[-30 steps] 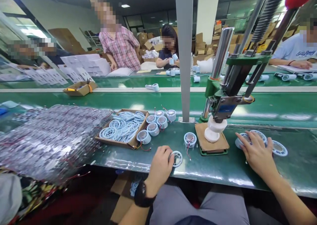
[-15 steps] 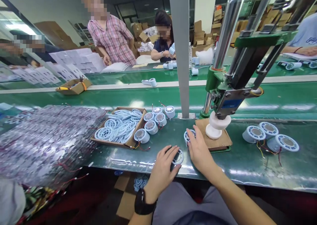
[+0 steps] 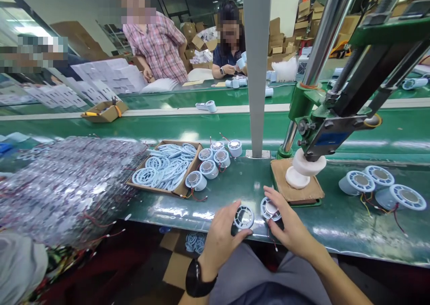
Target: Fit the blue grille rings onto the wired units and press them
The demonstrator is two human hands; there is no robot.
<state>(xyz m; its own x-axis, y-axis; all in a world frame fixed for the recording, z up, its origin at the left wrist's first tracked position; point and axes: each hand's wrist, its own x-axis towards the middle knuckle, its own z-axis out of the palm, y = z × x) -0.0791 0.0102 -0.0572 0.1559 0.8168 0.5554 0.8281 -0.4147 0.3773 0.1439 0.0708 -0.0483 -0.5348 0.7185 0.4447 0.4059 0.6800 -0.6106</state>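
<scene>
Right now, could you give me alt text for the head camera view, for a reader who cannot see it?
A seated person's left hand holds a pale blue ring and the right hand a small round motor at the edge of a green bench. A hand press stands just behind, and a cardboard tray of rings sits to the left.

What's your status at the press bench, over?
Left hand grips a ring cover. Right hand grips a wired motor unit. Both at the table edge, short of the press pad. Nothing between.
</scene>
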